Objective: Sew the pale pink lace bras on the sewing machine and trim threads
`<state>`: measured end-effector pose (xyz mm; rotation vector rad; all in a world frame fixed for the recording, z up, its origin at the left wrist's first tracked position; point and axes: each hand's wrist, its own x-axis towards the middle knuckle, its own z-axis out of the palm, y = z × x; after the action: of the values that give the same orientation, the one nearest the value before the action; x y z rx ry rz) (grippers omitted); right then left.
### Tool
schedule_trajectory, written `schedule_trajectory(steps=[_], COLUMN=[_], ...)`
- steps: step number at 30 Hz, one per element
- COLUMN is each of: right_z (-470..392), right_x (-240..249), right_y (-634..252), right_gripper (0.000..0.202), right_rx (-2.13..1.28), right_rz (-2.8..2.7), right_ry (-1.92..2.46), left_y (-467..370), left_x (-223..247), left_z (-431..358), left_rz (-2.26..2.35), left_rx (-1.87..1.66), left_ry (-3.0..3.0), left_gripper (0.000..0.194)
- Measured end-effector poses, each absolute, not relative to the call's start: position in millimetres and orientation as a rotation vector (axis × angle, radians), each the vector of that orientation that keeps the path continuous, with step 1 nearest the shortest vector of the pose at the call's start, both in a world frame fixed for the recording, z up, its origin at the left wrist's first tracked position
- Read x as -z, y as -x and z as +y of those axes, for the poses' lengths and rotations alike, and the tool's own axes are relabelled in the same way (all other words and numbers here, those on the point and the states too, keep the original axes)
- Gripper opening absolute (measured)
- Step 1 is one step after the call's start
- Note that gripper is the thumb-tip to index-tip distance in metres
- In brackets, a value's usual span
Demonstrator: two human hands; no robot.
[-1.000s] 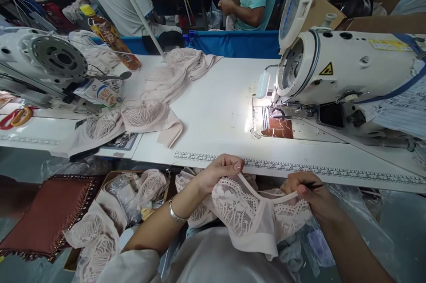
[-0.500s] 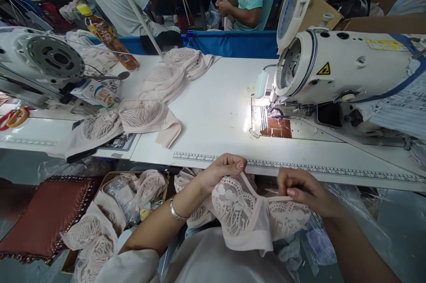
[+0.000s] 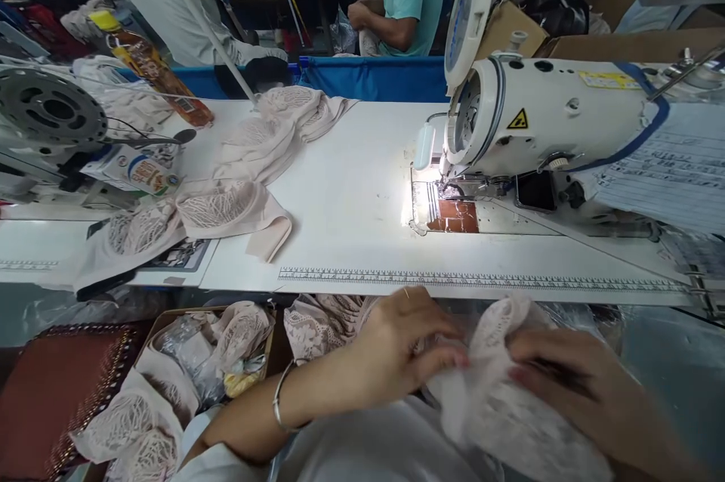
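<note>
Gripping blurry lace garment [image 3: 510, 406] w/ R hand [image 3: 583, 384], L hand [image 3: 396, 350] touching, grip unclear.

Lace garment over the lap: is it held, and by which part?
The right hand holds the lace garment near its upper end, the left hand its side edge; blur hides more.
</note>
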<state>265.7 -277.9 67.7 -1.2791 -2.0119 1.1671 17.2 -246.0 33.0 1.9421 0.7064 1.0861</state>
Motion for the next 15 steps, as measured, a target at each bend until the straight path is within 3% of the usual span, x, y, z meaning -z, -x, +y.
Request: schedule_trajectory(steps=[3,7,12,15], right_z=[-275.5,-279.6,-276.4,-269.5], right_x=[-51.5,-28.7,-21.0,-28.2], right_y=[-239.3,-227.3,-236.6,-240.9], right_gripper=[0.035,0.031,0.023,0.02], right_rx=[-1.104,-0.942,-0.463,-0.572], right_rz=[-2.007,-2.06,-2.239,-2.397], right_ry=[1.318,1.242,1.201,1.155], left_y=[-28.3,-31.3,-27.3,-27.3], left_x=[-15.8,1.0,0.8,-1.5], left_z=[-264.9,-264.8,-258.8,-259.9], left_rz=[0.711,0.804,0.895,0.829], left_rx=[-1.083,-1.087,-1.11,-1.077], left_ry=[-2.08,-2.02,-2.009,-2.114], left_gripper=[0.022,0.016,0.008,0.009])
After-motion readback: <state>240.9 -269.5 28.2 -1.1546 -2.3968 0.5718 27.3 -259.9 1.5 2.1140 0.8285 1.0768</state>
